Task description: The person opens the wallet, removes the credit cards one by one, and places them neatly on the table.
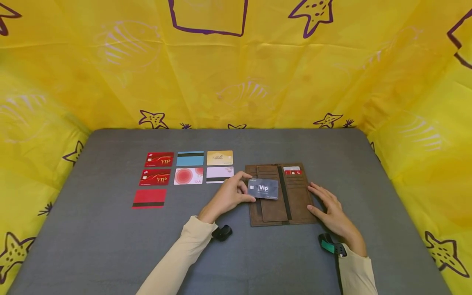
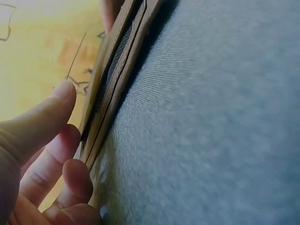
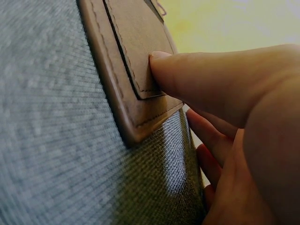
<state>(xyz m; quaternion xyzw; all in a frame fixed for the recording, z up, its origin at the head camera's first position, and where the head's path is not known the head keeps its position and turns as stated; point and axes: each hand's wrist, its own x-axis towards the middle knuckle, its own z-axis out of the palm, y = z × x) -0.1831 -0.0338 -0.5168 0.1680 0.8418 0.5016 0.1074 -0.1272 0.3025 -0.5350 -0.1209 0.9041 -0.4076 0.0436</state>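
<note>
My left hand point(image 1: 229, 193) pinches a dark grey "Vip" card point(image 1: 271, 193) by its left edge, between thumb and fingers. The card is over the left half of a brown wallet point(image 1: 300, 211), which lies spread out on the table. In the left wrist view the card point(image 2: 76, 55) appears edge-on as a thin line at the thumb tip. My right hand point(image 1: 333, 213) rests at the wallet's right edge, and in the right wrist view its thumb point(image 3: 187, 70) touches the leather. A red-and-white card point(image 1: 293, 173) pokes out of the wallet's upper right slot.
Left of the wallet several cards lie in rows: red VIP cards point(image 1: 160, 159), a blue card point(image 1: 190, 161), a gold card point(image 1: 220, 155), a white card with a red circle point(image 1: 188, 176), a lilac card point(image 1: 217, 170) and a red striped card point(image 1: 149, 196). Yellow cloth point(image 1: 236, 82) surrounds the grey table point(image 1: 110, 246).
</note>
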